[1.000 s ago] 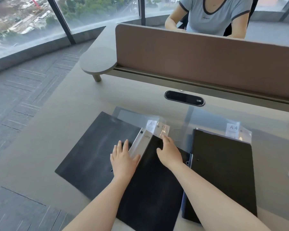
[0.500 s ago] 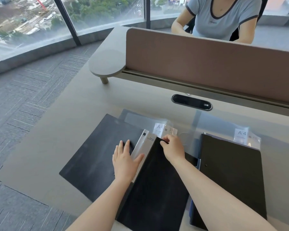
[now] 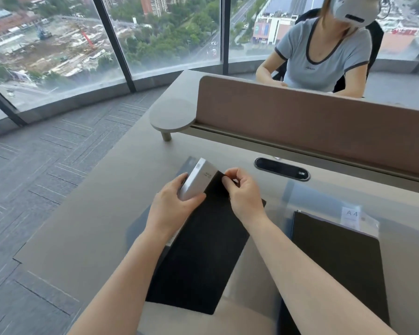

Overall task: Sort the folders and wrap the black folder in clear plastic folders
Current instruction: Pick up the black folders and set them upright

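A black folder (image 3: 201,252) with a pale grey spine is raised off the desk, tilted up toward me. My left hand (image 3: 172,206) grips its spine, thumb on the front cover. My right hand (image 3: 242,194) pinches the cover's top edge. A second black folder (image 3: 336,259) lies flat at the right, inside or on a clear plastic folder (image 3: 363,221) carrying an "A4" label. Another dark sheet (image 3: 136,230) shows partly under the raised folder at the left; most of it is hidden.
A brown divider panel (image 3: 312,126) runs across the back of the desk (image 3: 94,226), with a black oval cable port (image 3: 282,169) in front. A person sits beyond the panel. A round side shelf (image 3: 172,116) juts left. Carpet and windows lie to the left.
The black folder has been lifted from the desk and tipped upward. My left hand moved from lying flat to gripping the spine; my right hand now pinches the top edge. The camera tilted up.
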Available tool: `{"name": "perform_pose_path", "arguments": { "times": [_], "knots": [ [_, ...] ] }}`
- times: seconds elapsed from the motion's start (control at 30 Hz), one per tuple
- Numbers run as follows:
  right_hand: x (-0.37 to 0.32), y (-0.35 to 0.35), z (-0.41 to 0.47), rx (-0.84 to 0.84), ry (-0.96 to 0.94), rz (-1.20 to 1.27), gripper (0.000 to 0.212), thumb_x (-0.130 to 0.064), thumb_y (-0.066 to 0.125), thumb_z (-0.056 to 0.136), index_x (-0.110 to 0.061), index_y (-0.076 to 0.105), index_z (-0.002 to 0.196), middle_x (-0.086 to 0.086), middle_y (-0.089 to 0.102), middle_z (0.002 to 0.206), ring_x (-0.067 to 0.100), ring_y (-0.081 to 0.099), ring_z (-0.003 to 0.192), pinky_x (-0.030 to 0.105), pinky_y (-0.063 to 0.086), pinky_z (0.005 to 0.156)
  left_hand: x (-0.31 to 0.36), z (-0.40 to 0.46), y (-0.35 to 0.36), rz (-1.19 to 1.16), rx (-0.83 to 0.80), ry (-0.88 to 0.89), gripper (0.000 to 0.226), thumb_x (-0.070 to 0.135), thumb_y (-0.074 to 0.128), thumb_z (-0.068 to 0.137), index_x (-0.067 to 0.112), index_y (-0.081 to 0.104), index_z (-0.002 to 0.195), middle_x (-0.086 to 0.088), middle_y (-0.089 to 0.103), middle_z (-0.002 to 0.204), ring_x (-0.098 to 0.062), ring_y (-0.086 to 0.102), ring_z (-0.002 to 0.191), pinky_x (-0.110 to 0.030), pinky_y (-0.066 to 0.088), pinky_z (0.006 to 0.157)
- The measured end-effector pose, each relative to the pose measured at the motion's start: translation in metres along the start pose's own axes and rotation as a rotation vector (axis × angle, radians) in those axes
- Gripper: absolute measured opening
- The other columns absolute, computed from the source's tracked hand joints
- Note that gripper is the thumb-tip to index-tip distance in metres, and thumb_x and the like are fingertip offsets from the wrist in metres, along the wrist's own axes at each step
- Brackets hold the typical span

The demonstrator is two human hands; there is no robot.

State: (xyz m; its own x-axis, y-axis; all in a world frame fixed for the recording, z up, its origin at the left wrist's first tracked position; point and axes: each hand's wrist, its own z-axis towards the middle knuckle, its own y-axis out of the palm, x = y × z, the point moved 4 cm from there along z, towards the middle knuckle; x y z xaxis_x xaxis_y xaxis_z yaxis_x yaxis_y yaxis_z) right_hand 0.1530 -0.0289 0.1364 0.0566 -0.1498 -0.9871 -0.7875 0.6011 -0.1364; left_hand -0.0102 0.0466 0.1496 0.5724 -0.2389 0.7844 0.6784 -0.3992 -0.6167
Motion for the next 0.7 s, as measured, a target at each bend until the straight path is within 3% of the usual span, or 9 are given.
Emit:
{"name": "perform_pose_path", "arguments": {
  "times": [0.07,0.17,0.3,0.4,0.5,0.57,0.7],
  "knots": [
    [-0.02,0.0,-0.006,-0.003,-0.037,0.096,0.017,-0.015,0.058,0.095,-0.025,0.063,0.083,-0.008,0.065,0.074,0.006,0.057,0.067,0.023,0.048,0.063,0.016,-0.005,-0.016,-0.041,0.014,0.038,0.056,0.04,0.076,0.08,0.039,0.056,0.133,0.017,0.066,0.111,-0.005,0.063,0.1,-0.017,0.048,0.078],
    [-0.046,0.0,-0.015,0.007,-0.108,0.164,0.022,-0.01,0.059,0.094,-0.027,0.063,0.081,-0.013,0.057,0.066,0.003,0.051,0.058,0.012,0.043,0.058,0.031,-0.009,-0.034,-0.116,0.038,0.073,0.046,0.04,0.077,0.078,0.039,0.066,0.123,0.018,0.073,0.102,-0.004,0.068,0.095,-0.026,0.056,0.081],
    [-0.075,-0.002,-0.022,0.049,-0.275,0.145,0.023,-0.008,0.062,0.092,-0.029,0.065,0.083,-0.004,0.059,0.094,0.017,0.051,0.064,0.031,0.053,0.067,0.044,-0.007,-0.047,-0.222,0.039,0.101,0.027,0.041,0.078,0.073,0.045,0.075,0.1,0.016,0.078,0.089,-0.01,0.073,0.086,-0.04,0.061,0.08],
    [-0.086,-0.006,-0.024,0.102,-0.336,0.133,0.021,-0.009,0.062,0.092,-0.03,0.065,0.09,0.001,0.058,0.099,0.025,0.053,0.064,0.039,0.057,0.071,0.057,-0.006,-0.05,-0.295,0.077,0.138,0.023,0.02,0.08,0.08,0.043,0.075,0.08,0.023,0.075,0.072,0.0,0.069,0.068,-0.021,0.056,0.066],
    [-0.084,-0.019,-0.025,0.222,-0.355,0.116,0.023,-0.014,0.064,0.091,-0.029,0.06,0.108,0.0,0.058,0.108,0.016,0.055,0.07,0.031,0.056,0.074,0.062,-0.003,-0.056,-0.379,0.126,0.118,0.017,0.017,0.079,0.081,0.032,0.075,0.087,0.026,0.072,0.067,0.005,0.066,0.064,-0.013,0.053,0.063],
    [-0.073,-0.033,-0.023,0.336,-0.311,0.09,0.032,-0.016,0.065,0.09,-0.027,0.055,0.118,-0.005,0.055,0.116,0.009,0.056,0.083,0.022,0.051,0.079,0.064,0.0,-0.06,-0.461,0.134,0.085,0.01,0.019,0.078,0.082,0.029,0.076,0.085,0.018,0.075,0.069,-0.001,0.068,0.065,-0.022,0.055,0.066],
    [-0.045,-0.057,-0.018,0.376,-0.093,0.083,0.047,-0.027,0.065,0.091,-0.034,0.044,0.132,-0.007,0.049,0.13,0.014,0.048,0.119,0.029,0.041,0.101,0.066,0.007,-0.062,-0.629,0.088,0.014,0.007,0.019,0.074,0.085,0.024,0.077,0.081,0.007,0.076,0.072,-0.012,0.069,0.065,-0.028,0.057,0.062]
  ]
}}
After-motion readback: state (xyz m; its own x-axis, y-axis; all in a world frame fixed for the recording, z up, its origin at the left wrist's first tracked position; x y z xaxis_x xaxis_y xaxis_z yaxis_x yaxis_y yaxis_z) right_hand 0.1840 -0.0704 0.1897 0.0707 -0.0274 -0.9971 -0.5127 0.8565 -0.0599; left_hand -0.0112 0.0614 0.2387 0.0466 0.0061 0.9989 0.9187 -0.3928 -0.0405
